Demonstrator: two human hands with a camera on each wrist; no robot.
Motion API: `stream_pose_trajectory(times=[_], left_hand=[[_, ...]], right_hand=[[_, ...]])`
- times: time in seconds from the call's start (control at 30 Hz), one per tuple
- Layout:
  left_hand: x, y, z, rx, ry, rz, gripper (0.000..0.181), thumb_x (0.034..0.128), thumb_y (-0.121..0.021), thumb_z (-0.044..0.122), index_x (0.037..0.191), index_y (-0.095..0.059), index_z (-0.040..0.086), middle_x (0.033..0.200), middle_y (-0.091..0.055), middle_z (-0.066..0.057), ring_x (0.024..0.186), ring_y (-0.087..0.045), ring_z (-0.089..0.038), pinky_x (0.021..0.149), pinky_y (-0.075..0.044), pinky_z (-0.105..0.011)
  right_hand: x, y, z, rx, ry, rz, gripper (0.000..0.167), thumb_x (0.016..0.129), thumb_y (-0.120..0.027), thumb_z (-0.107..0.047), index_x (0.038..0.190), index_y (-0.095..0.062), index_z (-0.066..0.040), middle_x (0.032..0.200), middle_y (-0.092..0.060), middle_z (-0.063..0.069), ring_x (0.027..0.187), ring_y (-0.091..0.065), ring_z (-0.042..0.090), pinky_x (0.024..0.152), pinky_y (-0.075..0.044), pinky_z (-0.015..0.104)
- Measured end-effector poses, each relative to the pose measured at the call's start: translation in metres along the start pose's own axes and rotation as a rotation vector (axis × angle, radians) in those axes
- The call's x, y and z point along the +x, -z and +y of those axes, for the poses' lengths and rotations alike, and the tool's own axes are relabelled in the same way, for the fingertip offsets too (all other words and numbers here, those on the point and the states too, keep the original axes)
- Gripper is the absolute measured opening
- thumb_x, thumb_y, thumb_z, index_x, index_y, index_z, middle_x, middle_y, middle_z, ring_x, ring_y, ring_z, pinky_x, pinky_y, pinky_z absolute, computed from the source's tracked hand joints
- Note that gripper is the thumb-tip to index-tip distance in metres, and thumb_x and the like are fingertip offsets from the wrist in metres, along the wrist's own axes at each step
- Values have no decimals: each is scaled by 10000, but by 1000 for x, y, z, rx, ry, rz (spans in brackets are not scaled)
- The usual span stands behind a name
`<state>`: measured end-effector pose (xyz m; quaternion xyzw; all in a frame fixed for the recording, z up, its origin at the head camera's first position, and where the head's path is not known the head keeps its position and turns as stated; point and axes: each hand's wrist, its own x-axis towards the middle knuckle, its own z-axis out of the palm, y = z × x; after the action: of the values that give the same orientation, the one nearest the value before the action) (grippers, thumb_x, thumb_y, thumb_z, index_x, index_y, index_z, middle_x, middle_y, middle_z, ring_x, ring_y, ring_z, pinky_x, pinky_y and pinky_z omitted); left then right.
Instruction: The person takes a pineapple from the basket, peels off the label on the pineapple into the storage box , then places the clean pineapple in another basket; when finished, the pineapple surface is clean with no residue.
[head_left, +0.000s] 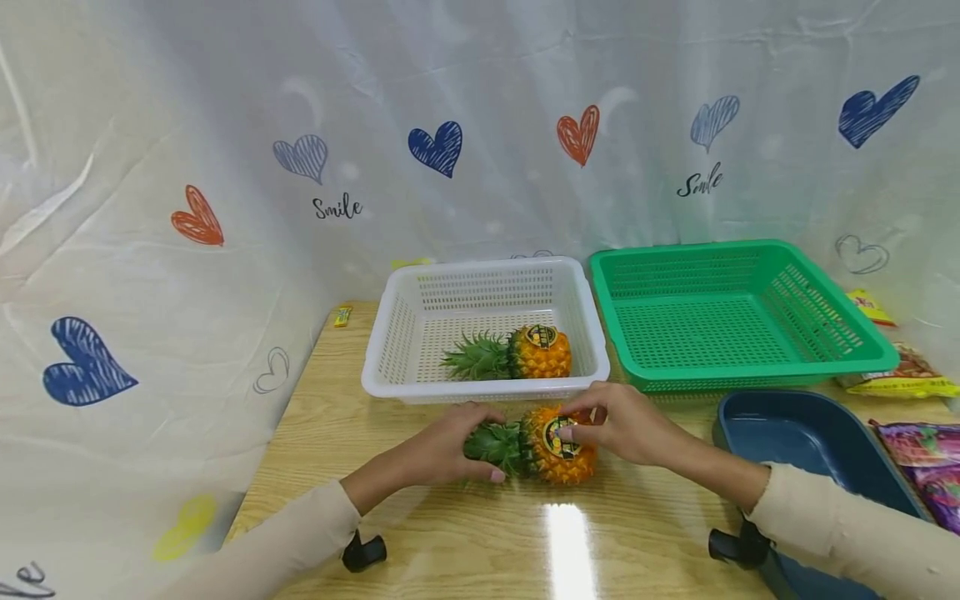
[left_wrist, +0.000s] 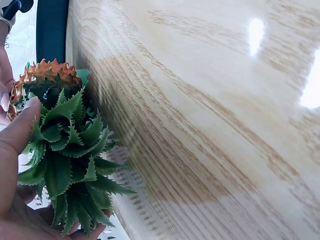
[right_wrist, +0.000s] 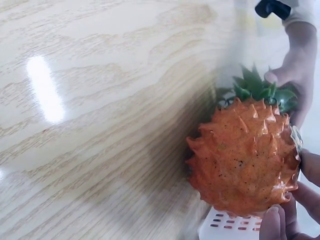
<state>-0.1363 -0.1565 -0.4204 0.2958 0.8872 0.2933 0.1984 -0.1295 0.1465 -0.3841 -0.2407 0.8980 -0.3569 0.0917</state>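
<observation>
A toy pineapple with an orange body point(head_left: 576, 468) and a round label lies on its side at the table's middle, leaves pointing left. Around its green leaves point(left_wrist: 70, 165) curl the fingers and thumb of my left hand point(head_left: 442, 446). My right hand point(head_left: 626, 423) touches the body's right end and the label with its fingertips; in the right wrist view the fingers bend at the spiky body point(right_wrist: 245, 155). Just behind, a second pineapple point(head_left: 542, 358) lies in a white basket point(head_left: 375, 367), leaves also to the left.
A green basket point(head_left: 622, 367) stands right of the white one. The dark blue tub point(head_left: 810, 433) is under and beside my right forearm. Snack packets point(head_left: 911, 375) and purple packets point(head_left: 926, 446) lie at the far right; a small yellow packet point(head_left: 342, 317) is at the back left.
</observation>
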Motion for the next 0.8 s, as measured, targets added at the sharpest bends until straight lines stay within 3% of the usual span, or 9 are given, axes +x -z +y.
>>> stream_pose_trajectory(times=[0.3, 0.8], left_hand=[[0, 1, 1, 10, -6, 0, 750, 855, -755, 525, 1451, -483, 162, 1489, -479, -42, 1418, -397, -309, 1101, -397, -541], [-2, 1, 3, 2, -7, 7, 737, 855, -772, 490, 1451, -485, 163, 1495, -478, -32, 1428, -383, -303, 1111, -382, -545]], right_hand=[[1, -2, -3, 23, -24, 22, 227, 863, -802, -330, 1025, -765, -176, 838, -621, -78, 711, -553, 84, 614, -472, 259], [0, -3, -4, 57, 19, 29, 211, 842, -827, -294, 860, -635, -206, 782, -605, -61, 625, -522, 103, 572, -448, 262]])
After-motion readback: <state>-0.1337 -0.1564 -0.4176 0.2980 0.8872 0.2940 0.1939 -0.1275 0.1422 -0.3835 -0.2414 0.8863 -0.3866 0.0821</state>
